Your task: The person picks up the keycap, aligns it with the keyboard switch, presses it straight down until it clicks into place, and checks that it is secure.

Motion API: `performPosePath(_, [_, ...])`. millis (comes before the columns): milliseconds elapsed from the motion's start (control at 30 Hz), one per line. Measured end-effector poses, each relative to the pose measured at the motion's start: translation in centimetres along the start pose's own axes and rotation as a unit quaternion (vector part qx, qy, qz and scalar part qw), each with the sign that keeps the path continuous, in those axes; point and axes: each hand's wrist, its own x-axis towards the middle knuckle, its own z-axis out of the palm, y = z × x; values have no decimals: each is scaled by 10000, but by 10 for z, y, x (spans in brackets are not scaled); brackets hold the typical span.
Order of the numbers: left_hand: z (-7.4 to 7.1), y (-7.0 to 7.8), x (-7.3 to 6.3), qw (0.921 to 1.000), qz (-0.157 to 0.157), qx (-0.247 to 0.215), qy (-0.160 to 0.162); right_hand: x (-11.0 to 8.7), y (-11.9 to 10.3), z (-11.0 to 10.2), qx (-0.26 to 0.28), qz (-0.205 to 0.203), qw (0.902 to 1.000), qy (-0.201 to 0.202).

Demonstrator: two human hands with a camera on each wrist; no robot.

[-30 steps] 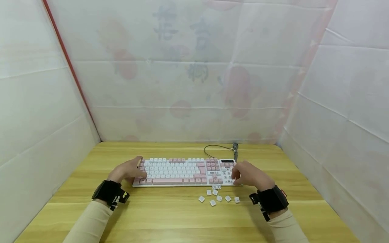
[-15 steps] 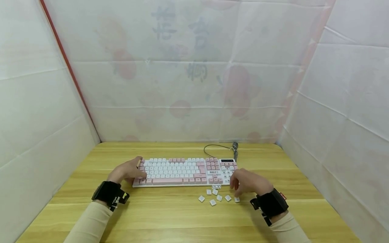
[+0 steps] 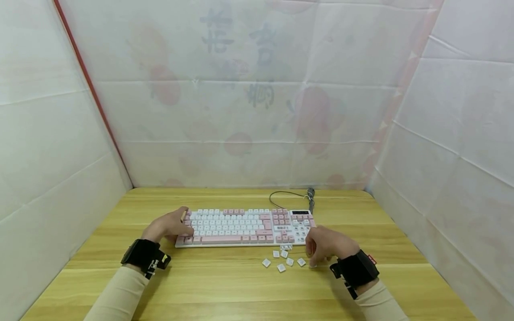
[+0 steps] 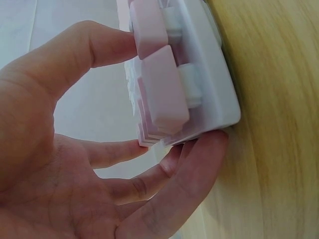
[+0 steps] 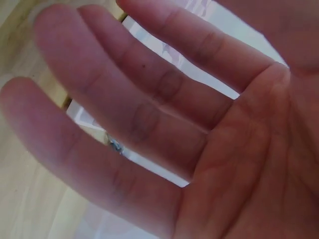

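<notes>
A white and pink keyboard (image 3: 229,227) lies on the wooden table. My left hand (image 3: 170,224) grips its left end; in the left wrist view the thumb is against a pink keycap (image 4: 150,30) and the other fingers lie along the side edge (image 4: 219,107). Toward the front right, my right hand (image 3: 329,243) reaches down with thumb and forefinger pinching a loose white keycap (image 3: 313,266), mostly covered by the fingertips. The right wrist view shows the palm and bent fingers (image 5: 99,99); that keycap is hidden there. Bare switches (image 3: 300,232) show in the number pad.
Several loose white keycaps (image 3: 281,267) lie scattered before the keyboard's right half. A small clear piece (image 3: 286,247) sits at its front edge. Behind it lies a bundled cable (image 3: 311,196). White sheeting (image 3: 249,111) encloses the table at the back and sides.
My right hand has moved from the number pad down and toward me to the rightmost loose keycap, its fingertips now covering most of it. The left hand stays on the keyboard.
</notes>
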Motion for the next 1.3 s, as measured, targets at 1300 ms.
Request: performPosePath(1300, [2,1,-1,9999,-81,-46,65,8,8,-1,-642,-639,9937,660])
